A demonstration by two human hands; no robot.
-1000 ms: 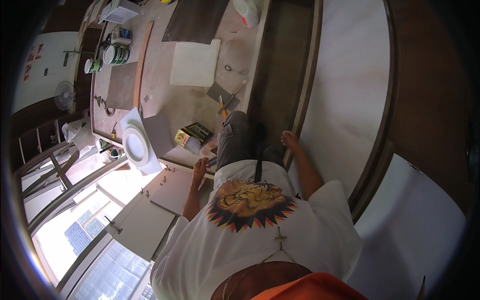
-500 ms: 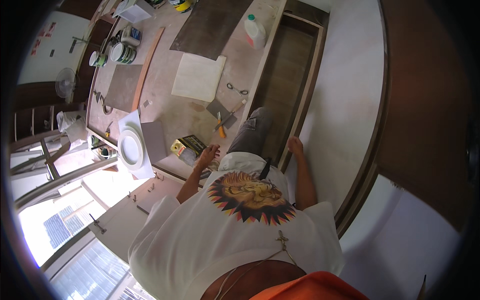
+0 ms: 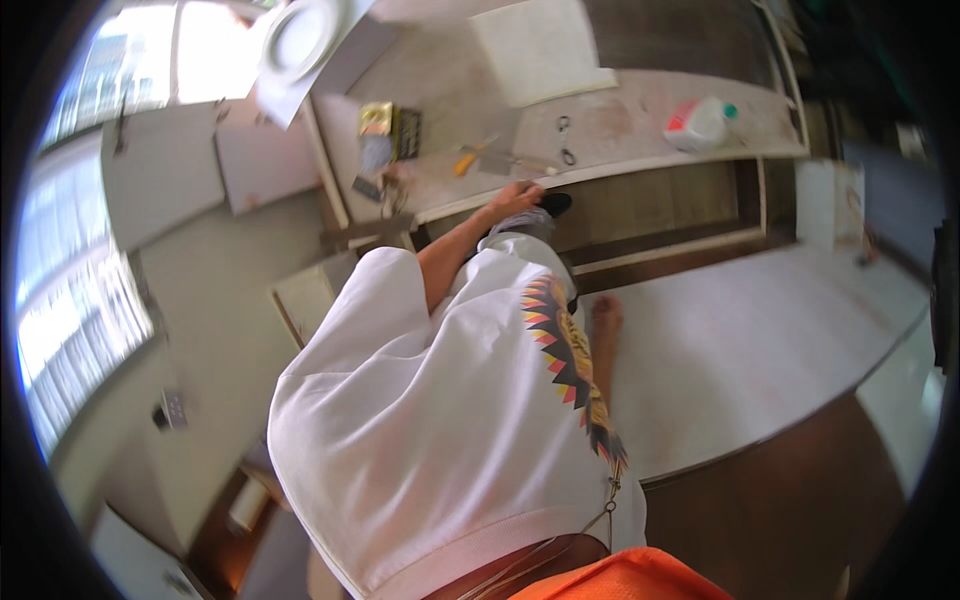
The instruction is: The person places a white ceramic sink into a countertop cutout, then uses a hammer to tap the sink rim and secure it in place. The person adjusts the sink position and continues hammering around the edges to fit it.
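Observation:
My left hand (image 3: 514, 197) is over my raised leg, near the table's front edge, with its fingers loosely extended and nothing visible in it. Closest to it on the table are a flat knife-like tool (image 3: 535, 164) with a pale handle and a tool with an orange handle (image 3: 466, 163). A dark shoe (image 3: 556, 204) shows just right of that hand. My right hand (image 3: 606, 311) hangs low beside my shirt, above a pale panel (image 3: 730, 340); its fingers are smeared by motion. Scissors (image 3: 566, 140) lie farther along the table.
A yellow and black box (image 3: 377, 120) stands at the table's left. Beyond the scissors lies a pale sheet (image 3: 545, 50). A white jug with a green cap (image 3: 700, 124) is at the right. Below the table edge is a long wooden recess (image 3: 660, 205).
My view and body have turned, so the table now runs across the top. My left hand has moved from beside the box to over my leg. My right hand still hangs low.

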